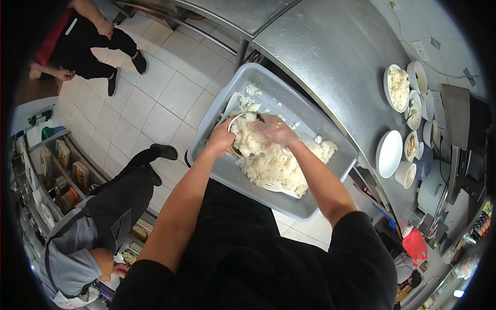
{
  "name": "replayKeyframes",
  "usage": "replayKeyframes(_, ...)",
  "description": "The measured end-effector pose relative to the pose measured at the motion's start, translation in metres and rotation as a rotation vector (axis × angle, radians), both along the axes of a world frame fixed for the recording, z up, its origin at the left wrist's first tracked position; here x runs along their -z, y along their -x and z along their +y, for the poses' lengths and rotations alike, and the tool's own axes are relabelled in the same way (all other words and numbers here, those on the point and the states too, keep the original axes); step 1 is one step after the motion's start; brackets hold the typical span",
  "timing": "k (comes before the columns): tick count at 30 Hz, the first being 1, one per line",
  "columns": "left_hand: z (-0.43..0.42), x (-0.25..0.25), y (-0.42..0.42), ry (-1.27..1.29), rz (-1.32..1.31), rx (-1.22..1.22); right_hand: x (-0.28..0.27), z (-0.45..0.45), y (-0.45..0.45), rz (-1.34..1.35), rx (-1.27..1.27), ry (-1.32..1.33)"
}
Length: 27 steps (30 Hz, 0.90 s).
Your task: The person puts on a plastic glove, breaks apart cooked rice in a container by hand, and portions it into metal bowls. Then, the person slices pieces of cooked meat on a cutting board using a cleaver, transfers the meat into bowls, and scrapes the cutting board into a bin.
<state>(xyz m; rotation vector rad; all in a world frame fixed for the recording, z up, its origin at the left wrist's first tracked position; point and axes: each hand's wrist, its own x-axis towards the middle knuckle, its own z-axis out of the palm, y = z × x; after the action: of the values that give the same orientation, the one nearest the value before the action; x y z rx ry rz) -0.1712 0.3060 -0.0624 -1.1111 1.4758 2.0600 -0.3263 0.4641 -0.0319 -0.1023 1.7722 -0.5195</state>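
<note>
A grey plastic tub holds a mound of white rice. Above the rice, my left hand grips the rim of a round bowl from its left side. Rice fills the bowl. My right hand is at the bowl's right side, touching or just over the rice there; it looks gloved in clear plastic and is slightly blurred, its fingertips partly hidden. A white paddle lies in the rice near the tub's lower edge. Another white utensil rests at the tub's upper left.
A steel counter runs along the right, with a bowl of rice, a white bowl and several other bowls. One person is at the upper left. Another person works by food containers at the lower left.
</note>
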Motion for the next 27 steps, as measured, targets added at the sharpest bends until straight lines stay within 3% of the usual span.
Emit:
replayKeyframes(2,-0.005,0.012,-0.004,-0.058,-0.044,-0.121,0.003,0.028,0.002,0.337,-0.291,0.304)
replayKeyframes(3,-0.005,0.015,-0.007,-0.057,-0.046,-0.133,0.03,0.036,-0.013,0.334,-0.301,0.308)
replayKeyframes(4,-0.005,0.016,-0.009,-0.103,-0.036,-0.199,0.073,0.046,-0.035,0.374,-0.123,0.407)
replayKeyframes(6,-0.003,0.016,-0.007,-0.148,-0.019,-0.257,0.074,0.034,-0.076,0.879,-0.358,0.35)
replayKeyframes(7,-0.001,0.015,-0.005,-0.148,-0.017,-0.309,0.075,0.028,-0.094,1.044,-0.328,0.481)
replayKeyframes(13,-0.008,0.032,-0.028,-0.025,-0.071,-0.321,0.076,0.025,-0.099,0.638,-0.513,0.538)
replayKeyframes(15,0.004,0.029,-0.029,-0.082,-0.036,-0.457,0.063,0.014,-0.083,0.466,-0.171,0.384)
replayKeyframes(16,0.009,0.025,-0.024,-0.105,-0.051,-0.465,0.085,0.007,-0.095,0.754,-0.188,0.47)
replayKeyframes(17,0.01,0.032,-0.026,-0.111,-0.049,-0.459,0.095,0.002,-0.112,0.758,-0.186,0.462)
replayKeyframes(19,0.005,0.051,-0.03,0.048,0.025,-0.358,0.098,0.0,-0.143,0.853,-0.443,0.312)
replayKeyframes(20,0.001,0.03,-0.028,0.055,-0.025,-0.335,0.082,0.01,-0.14,0.849,-0.437,0.543)
replayKeyframes(21,0.0,0.03,-0.033,0.058,-0.024,-0.332,0.073,0.019,-0.126,0.85,-0.433,0.545)
replayKeyframes(23,-0.006,0.034,-0.048,0.037,-0.121,-0.333,0.062,0.037,-0.089,0.6,-0.321,0.795)
replayKeyframes(25,-0.004,0.018,-0.061,0.01,-0.101,-0.336,0.063,0.045,-0.048,0.527,-0.078,0.508)
replayKeyframes(27,0.0,0.007,-0.076,-0.032,-0.087,-0.397,0.095,0.043,-0.001,0.659,-0.333,0.242)
